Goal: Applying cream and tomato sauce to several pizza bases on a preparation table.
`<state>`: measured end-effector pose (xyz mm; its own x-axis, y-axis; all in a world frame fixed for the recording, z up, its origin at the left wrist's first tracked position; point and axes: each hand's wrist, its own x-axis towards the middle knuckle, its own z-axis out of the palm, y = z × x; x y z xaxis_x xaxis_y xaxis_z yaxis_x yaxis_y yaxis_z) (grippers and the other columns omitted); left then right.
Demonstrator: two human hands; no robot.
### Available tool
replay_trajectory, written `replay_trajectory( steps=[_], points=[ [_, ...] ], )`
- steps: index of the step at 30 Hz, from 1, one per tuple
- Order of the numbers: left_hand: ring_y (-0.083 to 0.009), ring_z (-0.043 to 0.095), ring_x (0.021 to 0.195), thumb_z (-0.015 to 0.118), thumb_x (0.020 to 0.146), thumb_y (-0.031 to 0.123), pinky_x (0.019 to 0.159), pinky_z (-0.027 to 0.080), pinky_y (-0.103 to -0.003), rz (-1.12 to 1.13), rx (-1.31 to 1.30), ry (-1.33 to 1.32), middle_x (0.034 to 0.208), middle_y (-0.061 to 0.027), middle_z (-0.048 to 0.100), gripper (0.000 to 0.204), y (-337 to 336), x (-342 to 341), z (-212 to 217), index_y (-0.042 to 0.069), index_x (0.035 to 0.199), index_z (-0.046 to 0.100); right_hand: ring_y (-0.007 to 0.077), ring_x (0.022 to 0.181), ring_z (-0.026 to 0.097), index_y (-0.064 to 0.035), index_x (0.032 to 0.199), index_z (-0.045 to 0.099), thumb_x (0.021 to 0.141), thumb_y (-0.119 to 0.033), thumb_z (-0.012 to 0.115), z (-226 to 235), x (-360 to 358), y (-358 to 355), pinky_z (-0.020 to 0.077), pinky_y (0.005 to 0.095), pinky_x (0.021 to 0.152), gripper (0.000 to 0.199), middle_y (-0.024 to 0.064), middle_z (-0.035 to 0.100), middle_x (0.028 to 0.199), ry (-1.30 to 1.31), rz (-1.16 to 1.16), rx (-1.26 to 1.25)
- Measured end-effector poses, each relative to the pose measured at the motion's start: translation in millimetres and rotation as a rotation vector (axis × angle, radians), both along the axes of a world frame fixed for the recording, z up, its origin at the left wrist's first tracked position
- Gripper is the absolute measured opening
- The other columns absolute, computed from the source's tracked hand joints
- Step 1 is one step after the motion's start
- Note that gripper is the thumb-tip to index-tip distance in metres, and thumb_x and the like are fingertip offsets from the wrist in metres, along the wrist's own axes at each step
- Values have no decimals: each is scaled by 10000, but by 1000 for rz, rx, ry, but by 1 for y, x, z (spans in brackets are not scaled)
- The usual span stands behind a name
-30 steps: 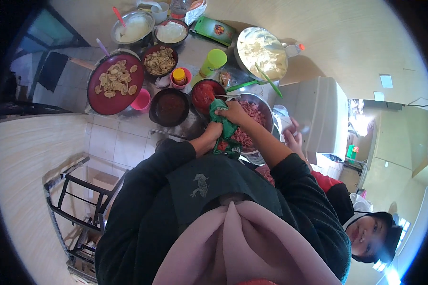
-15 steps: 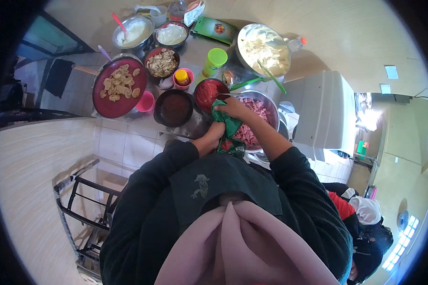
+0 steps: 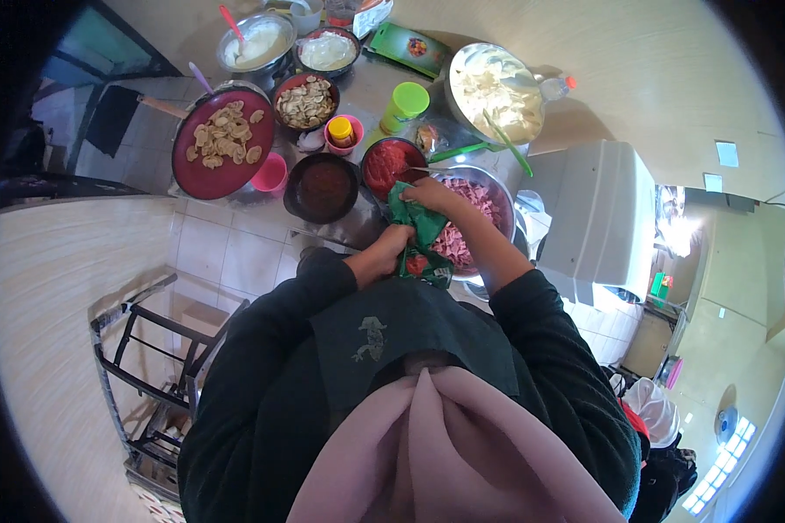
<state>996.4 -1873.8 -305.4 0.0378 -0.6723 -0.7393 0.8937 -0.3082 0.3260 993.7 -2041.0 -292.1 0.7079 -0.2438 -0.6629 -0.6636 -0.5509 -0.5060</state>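
Note:
Both my hands grip a green plastic pouch [image 3: 426, 225] with a red patch near its bottom, held close to my apron. My left hand [image 3: 387, 254] is closed around its left side. My right hand [image 3: 433, 197] pinches its upper end, next to the rim of a bowl of red sauce [image 3: 385, 164] with a spoon handle sticking out. Partly under my right forearm lies a large metal bowl of pink sliced meat [image 3: 485, 197]. Left of the sauce stands a dark pan [image 3: 323, 188] with a brownish-red film inside. Whether anything leaves the pouch cannot be seen.
A red pan of pale slices [image 3: 227, 144] stands left, beside a pink cup [image 3: 271, 173]. Behind are a bowl of browned slices [image 3: 305, 102], a creamy-white bowl [image 3: 260, 44], a green-lidded container [image 3: 410, 100] and a big metal bowl [image 3: 494, 91]. A white appliance [image 3: 584, 218] stands right.
The whole view has shifted slightly. Both hands keep their hold on the pouch, with little visible movement. The person at the right has moved lower in the view.

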Motion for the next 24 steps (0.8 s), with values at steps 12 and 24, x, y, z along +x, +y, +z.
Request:
replay_trajectory(
  steps=[12,24],
  points=[
    [-229,566,675,443,774,97,665,533,-359,107,-23,294,819,-114,530,197,22,3,4,-6,939,474,300,832,658,-6,963,683,703,-408,694,-27,29,9,504,371,767,479,195,669,928,200,389,-27],
    [-273,595,747,464,715,76,723,535,-431,107,-37,325,824,-125,546,240,26,-1,10,-4,941,481,299,928,635,9,998,670,707,-421,692,3,30,17,478,393,816,520,198,654,1017,337,320,-4]
  ],
)
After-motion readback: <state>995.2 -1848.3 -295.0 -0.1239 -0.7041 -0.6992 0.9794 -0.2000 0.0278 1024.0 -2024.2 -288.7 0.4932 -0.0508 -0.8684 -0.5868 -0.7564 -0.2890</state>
